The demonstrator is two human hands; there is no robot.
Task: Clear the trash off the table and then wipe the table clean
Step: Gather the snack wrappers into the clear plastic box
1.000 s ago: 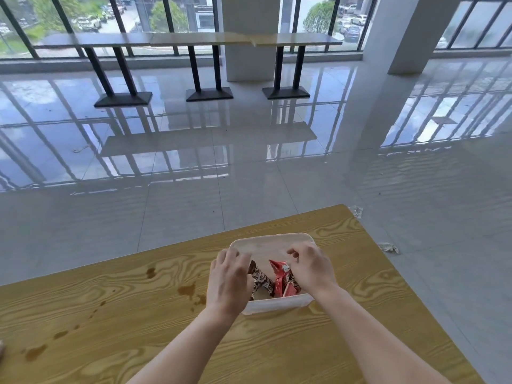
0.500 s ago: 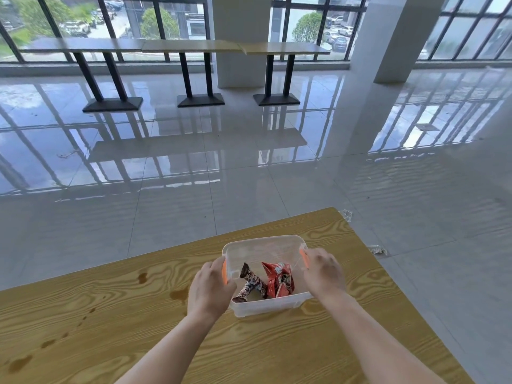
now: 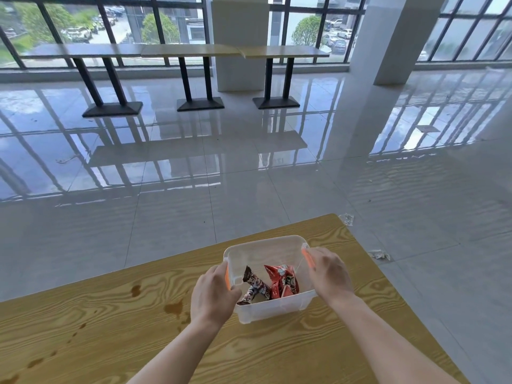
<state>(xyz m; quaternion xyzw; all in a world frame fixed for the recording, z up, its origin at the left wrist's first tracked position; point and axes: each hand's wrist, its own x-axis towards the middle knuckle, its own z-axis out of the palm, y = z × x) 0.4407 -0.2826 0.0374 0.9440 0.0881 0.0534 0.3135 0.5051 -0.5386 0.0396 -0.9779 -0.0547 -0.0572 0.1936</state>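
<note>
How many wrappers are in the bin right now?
2: a dark wrapper on the left and a red wrapper on the right, inside the clear bin. More may lie underneath.

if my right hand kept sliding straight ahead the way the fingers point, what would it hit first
Nothing new: the right hand already grips the orange handle on the clear bin. Its fingers point forward and left, so it would press that bin wall first, though depth is hard to judge.

Bright daylight enters through the tall black-framed windows (image 3: pixel 166 26). The glossy pale tiled floor (image 3: pixel 194 162) mirrors them with glare. Straight lines bow near the edges.
</note>
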